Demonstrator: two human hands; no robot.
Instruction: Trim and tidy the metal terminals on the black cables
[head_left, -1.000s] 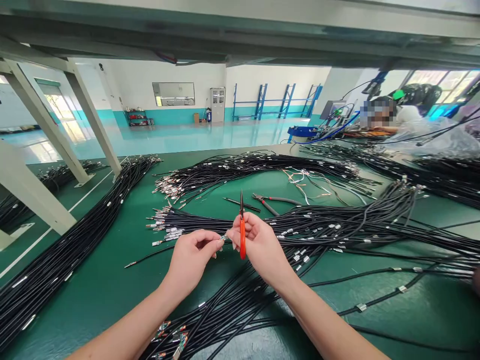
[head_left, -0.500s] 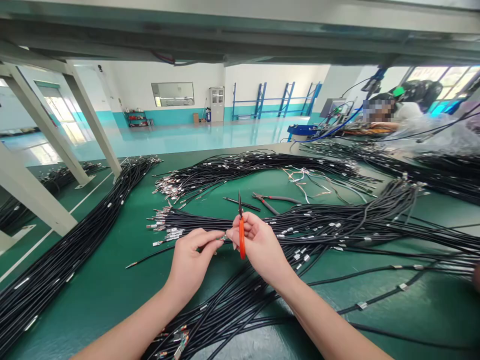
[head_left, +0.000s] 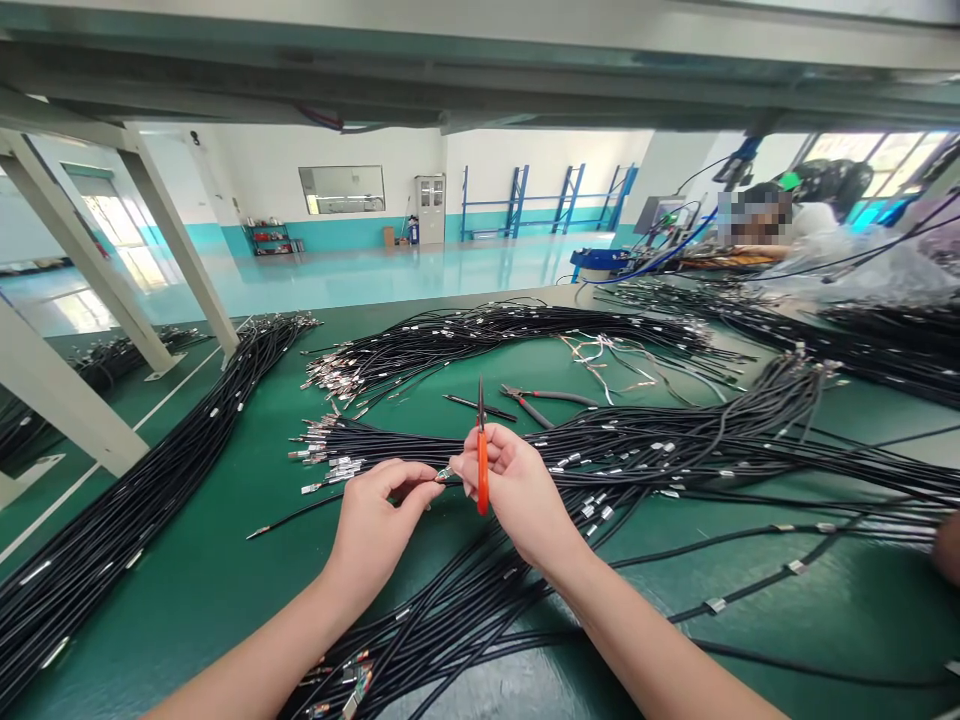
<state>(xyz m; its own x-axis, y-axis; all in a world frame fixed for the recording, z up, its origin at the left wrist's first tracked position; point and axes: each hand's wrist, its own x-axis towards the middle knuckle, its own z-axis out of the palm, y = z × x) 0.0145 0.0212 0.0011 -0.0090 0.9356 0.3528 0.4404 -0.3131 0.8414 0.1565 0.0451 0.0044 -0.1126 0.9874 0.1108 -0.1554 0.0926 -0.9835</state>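
Note:
My left hand (head_left: 381,515) is closed in a pinch on a cable end (head_left: 445,474) that carries a small metal connector with fine wires. Opposite it, my right hand (head_left: 525,492) is closed around orange-handled scissors (head_left: 483,470), their dark blades pointing up and away. The fingertips of that hand meet the tip of the same connector; which fingers grip it is partly hidden. Just behind both hands runs a bundle of black cables (head_left: 420,438) with metal plugs at its left end. Another black cable bundle (head_left: 457,590) lies beneath and in front of them.
Red-handled pliers (head_left: 536,410) and a black pen-like tool (head_left: 480,407) lie beyond my hands. Farther back are another cable bundle (head_left: 480,325) and loose thin wires (head_left: 600,350). More cables (head_left: 172,440) stretch along the left, near white posts (head_left: 184,240). A person (head_left: 817,222) sits at the back right.
My left fingers have shifted slightly left along the cable end, showing more of the connector between the hands. The scissors stay in my right hand. The whole view has shifted a little.

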